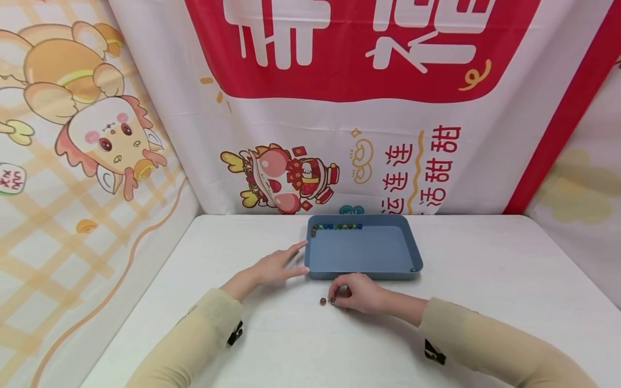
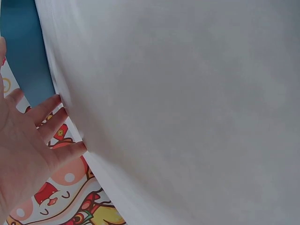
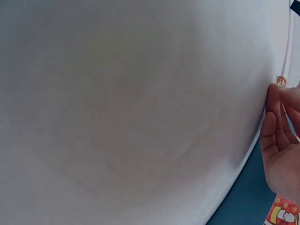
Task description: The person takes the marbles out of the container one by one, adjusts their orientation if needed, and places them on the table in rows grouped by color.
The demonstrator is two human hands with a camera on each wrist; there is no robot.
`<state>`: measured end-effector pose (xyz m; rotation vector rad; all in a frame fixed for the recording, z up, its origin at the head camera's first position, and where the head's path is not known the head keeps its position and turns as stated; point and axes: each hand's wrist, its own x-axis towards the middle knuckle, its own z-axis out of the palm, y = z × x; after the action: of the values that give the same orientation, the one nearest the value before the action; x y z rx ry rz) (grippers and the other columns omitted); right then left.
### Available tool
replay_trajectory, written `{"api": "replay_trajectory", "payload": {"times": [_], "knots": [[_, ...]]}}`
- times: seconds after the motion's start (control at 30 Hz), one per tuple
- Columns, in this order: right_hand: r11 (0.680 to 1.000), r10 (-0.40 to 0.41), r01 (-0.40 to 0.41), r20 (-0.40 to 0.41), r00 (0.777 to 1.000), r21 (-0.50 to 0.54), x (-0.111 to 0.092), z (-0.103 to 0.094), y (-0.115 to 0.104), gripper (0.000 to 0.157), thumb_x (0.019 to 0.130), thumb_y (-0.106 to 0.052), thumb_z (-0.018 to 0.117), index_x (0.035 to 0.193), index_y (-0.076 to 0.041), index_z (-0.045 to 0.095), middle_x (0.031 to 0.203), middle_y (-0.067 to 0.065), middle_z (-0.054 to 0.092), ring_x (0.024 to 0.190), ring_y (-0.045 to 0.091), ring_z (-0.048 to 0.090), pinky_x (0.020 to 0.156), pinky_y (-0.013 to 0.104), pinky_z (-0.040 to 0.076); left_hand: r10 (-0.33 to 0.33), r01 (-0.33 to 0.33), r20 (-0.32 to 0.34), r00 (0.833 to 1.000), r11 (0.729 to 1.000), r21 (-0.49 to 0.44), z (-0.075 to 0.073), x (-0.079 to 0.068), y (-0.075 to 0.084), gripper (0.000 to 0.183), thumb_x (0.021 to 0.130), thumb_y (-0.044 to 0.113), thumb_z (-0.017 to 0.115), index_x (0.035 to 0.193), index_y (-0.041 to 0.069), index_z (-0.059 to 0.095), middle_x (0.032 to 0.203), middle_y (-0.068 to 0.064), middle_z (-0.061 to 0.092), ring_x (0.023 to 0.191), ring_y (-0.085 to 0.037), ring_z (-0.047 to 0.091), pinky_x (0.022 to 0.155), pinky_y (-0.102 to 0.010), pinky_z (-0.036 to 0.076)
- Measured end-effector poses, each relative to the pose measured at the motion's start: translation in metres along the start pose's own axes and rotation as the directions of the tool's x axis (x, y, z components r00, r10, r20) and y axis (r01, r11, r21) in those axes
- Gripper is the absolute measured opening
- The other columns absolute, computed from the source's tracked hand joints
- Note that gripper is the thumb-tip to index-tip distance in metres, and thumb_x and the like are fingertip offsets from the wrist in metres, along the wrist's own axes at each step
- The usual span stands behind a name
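Note:
A shallow blue tray [image 1: 359,250] lies on the white table. My left hand [image 1: 275,268] is at its left side, fingers spread and fairly straight, fingertips right at the rim; the left wrist view shows the same spread hand [image 2: 28,145]. In front of the tray, my right hand [image 1: 363,293] pinches a brown marble [image 1: 332,302] between thumb and fingers, low over the table. Just left of it lies another brown marble [image 1: 323,302]. In the right wrist view, a brown marble [image 3: 281,81] shows by the fingertips of the right hand [image 3: 286,136].
Inside the tray, a row of several coloured marbles [image 1: 340,227] runs along the back wall from the left corner. Brown marbles [image 1: 313,231] continue down the left side. A single green marble [image 1: 413,270] sits in the front right corner. Printed cloth [image 1: 349,118] hangs behind the table.

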<state>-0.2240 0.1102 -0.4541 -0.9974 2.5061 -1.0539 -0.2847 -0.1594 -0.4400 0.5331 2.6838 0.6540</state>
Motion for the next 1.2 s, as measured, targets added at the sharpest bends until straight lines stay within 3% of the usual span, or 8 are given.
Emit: {"api": "replay_trajectory", "payload": {"times": [0.47, 0.73, 1.0, 1.2], "knots": [[0.999, -0.01, 0.009, -0.014, 1.0, -0.035, 0.001, 0.003, 0.003, 0.014, 0.087, -0.01, 0.073, 0.094, -0.022, 0.07, 0.086, -0.011, 0.062, 0.063, 0.003, 0.053, 0.062, 0.022, 0.048, -0.003, 0.003, 0.001, 1.0, 1.0, -0.003, 0.001, 0.001, 0.0, 0.079, 0.09, 0.064, 0.054, 0.155, 0.04, 0.016, 0.154, -0.005, 0.035, 0.14, -0.032, 0.031, 0.11, -0.057, 0.025], [0.999, 0.037, -0.037, -0.004, 0.999, 0.023, -0.003, 0.0, -0.003, 0.015, 0.088, -0.012, 0.073, 0.101, -0.019, 0.069, 0.089, -0.008, 0.063, 0.057, 0.006, 0.056, 0.054, 0.023, 0.049, -0.01, 0.009, 0.004, 1.0, 1.0, 0.007, 0.0, -0.001, 0.001, 0.079, 0.09, 0.064, 0.054, 0.155, 0.041, 0.016, 0.154, -0.005, 0.035, 0.14, -0.032, 0.031, 0.11, -0.057, 0.025], [0.999, 0.031, -0.031, -0.035, 0.999, 0.011, -0.008, -0.014, -0.013, 0.018, 0.088, -0.015, 0.073, 0.106, -0.016, 0.069, 0.095, -0.007, 0.064, 0.062, 0.008, 0.056, 0.057, 0.026, 0.05, 0.002, -0.002, 0.001, 1.0, 1.0, 0.012, 0.0, 0.0, 0.001, 0.079, 0.09, 0.063, 0.054, 0.155, 0.04, 0.016, 0.154, -0.005, 0.035, 0.14, -0.032, 0.032, 0.11, -0.056, 0.026], [1.0, 0.012, -0.011, -0.062, 0.998, 0.01, -0.009, -0.031, -0.019, 0.02, 0.089, -0.017, 0.073, 0.108, -0.012, 0.069, 0.1, 0.002, 0.067, 0.068, 0.009, 0.056, 0.062, 0.026, 0.051, 0.003, -0.003, -0.001, 1.0, 1.0, 0.005, 0.0, 0.0, 0.002, 0.078, 0.091, 0.062, 0.054, 0.156, 0.038, 0.017, 0.154, -0.006, 0.035, 0.14, -0.032, 0.032, 0.11, -0.056, 0.026]]}}
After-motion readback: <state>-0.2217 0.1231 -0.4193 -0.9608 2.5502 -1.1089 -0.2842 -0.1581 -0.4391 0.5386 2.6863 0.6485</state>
